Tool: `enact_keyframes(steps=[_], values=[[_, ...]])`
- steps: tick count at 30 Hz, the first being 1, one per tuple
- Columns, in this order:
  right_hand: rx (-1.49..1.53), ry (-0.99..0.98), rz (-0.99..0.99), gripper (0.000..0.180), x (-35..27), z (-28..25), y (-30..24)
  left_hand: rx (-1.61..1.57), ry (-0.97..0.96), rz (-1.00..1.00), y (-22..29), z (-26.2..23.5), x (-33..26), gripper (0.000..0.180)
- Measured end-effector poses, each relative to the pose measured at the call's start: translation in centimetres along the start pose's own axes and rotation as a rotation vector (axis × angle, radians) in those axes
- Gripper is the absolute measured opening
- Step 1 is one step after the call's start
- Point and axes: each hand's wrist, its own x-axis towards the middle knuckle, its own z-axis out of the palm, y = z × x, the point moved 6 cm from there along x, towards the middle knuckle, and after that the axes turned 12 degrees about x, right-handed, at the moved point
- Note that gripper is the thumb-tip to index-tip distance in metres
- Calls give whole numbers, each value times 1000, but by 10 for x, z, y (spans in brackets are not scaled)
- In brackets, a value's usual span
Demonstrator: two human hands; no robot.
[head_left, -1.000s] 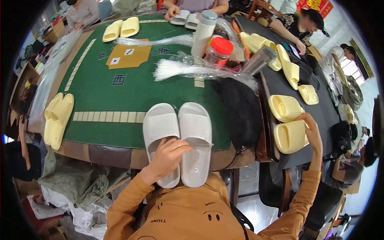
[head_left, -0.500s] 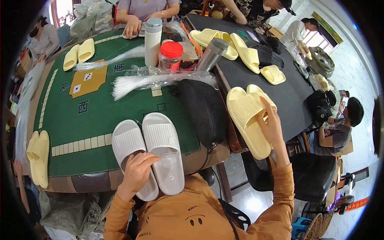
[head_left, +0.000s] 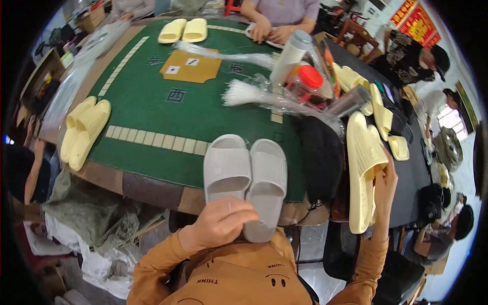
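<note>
A pair of grey slippers (head_left: 227, 162) lies side by side at the near edge of the green-topped table, heels toward me. My left hand (head_left: 226, 223) is over the heel of the left one, its fingers closed in a pinch; whatever is between them is too small or hidden to make out. On the right, my right hand (head_left: 386, 178) grips a pair of pale yellow slippers (head_left: 358, 173) from their right side. They are tilted with their toes away from me, by the corner of the black table. Parts of the fingers and the second slipper are hidden.
Other yellow slippers (head_left: 94, 127) lie at the table's left edge, with more at the back. Bundles of white plastic strands (head_left: 241, 94), a white bottle (head_left: 292, 56), a red-lidded jar (head_left: 309, 77) and a black pouch (head_left: 320, 157) stand mid-right. Other people sit around.
The view has swung left, so the tables appear shifted right. My right hand has tipped the yellow slippers more on edge. My left hand has moved back toward the grey slipper's heel.
</note>
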Motion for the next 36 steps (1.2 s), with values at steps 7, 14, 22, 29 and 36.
enact_keyframes(steps=[7, 14, 22, 29, 36], values=[[487, -541, -98, 49, -5, 178, -152, -16, 247, 246, 36, -56, -3, 18], [485, -659, -450, 40, -34, 320, -234, 81, 413, -116, 29, -113, -4, 26], [335, -766, -359, 47, -65, 407, -220, 149, 349, -424, -10, -113, -9, 28], [573, -955, -285, 68, -74, 393, -206, 80, 315, -485, -38, -97, -13, 17], [860, -939, -74, 30, -75, 316, -184, -396, 370, -702, -71, -68, -29, 21]])
